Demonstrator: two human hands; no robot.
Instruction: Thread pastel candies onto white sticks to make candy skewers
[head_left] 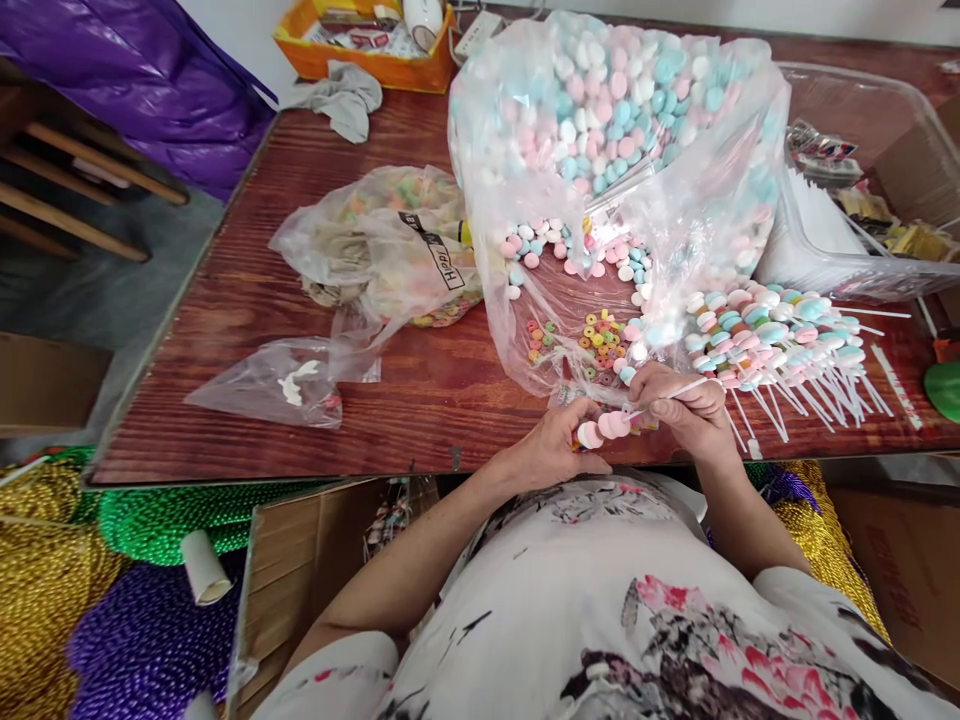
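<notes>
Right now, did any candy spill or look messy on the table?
Yes. Small ring candies and some pastel round candies lie loose at the mouth of the big plastic bag, above the hands. A crumpled grey cloth lies nearby.

— What's the person wearing?

— A short-sleeved white top (645,600) with an ink-style print: pink and red blossoms at about four o'clock of the view, grey-black brush strokes and dark leafy patches through them.

— And the sleeves?

— Short; the left sleeve (337,675) ends above the elbow, white with small pink flecks. Both forearms are bare, with no watch or rings visible.
</notes>
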